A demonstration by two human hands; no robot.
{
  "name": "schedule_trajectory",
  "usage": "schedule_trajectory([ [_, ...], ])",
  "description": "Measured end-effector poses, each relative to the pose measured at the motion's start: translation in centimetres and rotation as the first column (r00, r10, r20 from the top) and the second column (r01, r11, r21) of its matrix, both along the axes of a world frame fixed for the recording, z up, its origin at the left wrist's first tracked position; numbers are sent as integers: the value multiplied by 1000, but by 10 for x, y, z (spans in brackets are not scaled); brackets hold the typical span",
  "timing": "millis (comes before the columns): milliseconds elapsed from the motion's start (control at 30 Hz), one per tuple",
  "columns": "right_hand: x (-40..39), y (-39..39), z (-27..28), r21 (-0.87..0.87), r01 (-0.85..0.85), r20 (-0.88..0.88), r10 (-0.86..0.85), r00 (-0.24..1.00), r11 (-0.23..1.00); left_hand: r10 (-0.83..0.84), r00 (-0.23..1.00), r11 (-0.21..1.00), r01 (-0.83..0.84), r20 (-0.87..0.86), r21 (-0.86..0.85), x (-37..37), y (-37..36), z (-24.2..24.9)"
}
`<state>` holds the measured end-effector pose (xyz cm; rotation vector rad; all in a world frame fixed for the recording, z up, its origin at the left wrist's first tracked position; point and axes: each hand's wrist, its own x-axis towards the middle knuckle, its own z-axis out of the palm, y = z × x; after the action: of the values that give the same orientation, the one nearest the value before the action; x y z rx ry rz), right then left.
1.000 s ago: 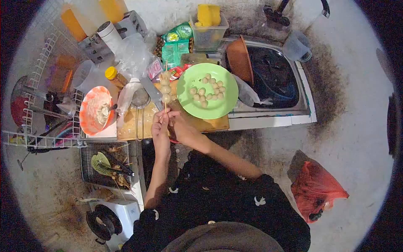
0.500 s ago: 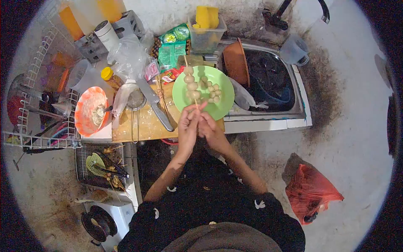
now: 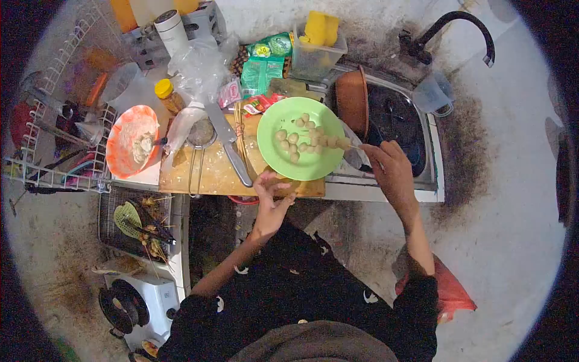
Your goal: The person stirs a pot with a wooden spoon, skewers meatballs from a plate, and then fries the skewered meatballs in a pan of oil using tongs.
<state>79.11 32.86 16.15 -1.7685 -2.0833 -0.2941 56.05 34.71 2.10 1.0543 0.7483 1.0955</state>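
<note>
My right hand grips the bare end of a skewer threaded with several round meatballs, held low over the right side of the green plate. Loose meatballs lie on the plate. Close to the plate's front edge, my left hand has its fingers apart and holds nothing. Left of the plate, a bundle of bare skewers, a knife and a strainer rest on the wooden cutting board.
An orange-and-white bowl of pale batter stands left of the board. Right of the plate are a brown basin and the sink under a black faucet. A tray and a stove sit lower left.
My hands have parted. The right hand has swung the skewer from upright to lying sideways over the plate's right side; the left has let go and dropped back. The view has shifted slightly.
</note>
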Motion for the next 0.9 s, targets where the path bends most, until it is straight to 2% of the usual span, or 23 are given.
schedule_trajectory([
  [33,-1,3,6,-1,-3,2,3,1000,1000,-23,999,999,22,-40,-29,1,1,7],
  [67,-2,5,10,-48,-14,78,18,997,999,-47,996,997,42,-80,-59,2,3,10],
  [100,-3,8,13,-94,-22,154,36,987,995,-42,996,998,37,-77,-59,4,6,8],
  [167,-5,15,18,-102,-60,180,78,981,993,-123,992,992,122,-8,-40,7,12,0],
  [333,-10,26,23,-126,-120,230,147,962,985,-100,994,994,102,30,-48,11,17,4],
  [400,-12,31,24,-51,-156,253,164,953,986,-105,994,991,108,43,-79,12,20,4],
  [467,-10,33,22,-59,-163,270,173,947,985,-57,998,992,57,2,111,14,22,-4],
  [533,-10,36,23,-63,-167,286,178,942,984,-44,999,994,46,-20,100,14,21,-4],
  [600,-12,37,29,-194,-99,316,158,936,976,-32,999,996,35,-40,88,15,21,-5],
  [667,-17,40,37,-205,-104,348,172,922,973,-8,1000,997,6,23,74,18,22,-9],
  [833,-19,56,44,-157,-162,443,216,870,974,-21,1000,999,21,-1,35,20,26,1],
  [900,-20,65,46,-233,-165,444,256,859,958,-29,1000,998,29,-11,54,21,27,1],
])
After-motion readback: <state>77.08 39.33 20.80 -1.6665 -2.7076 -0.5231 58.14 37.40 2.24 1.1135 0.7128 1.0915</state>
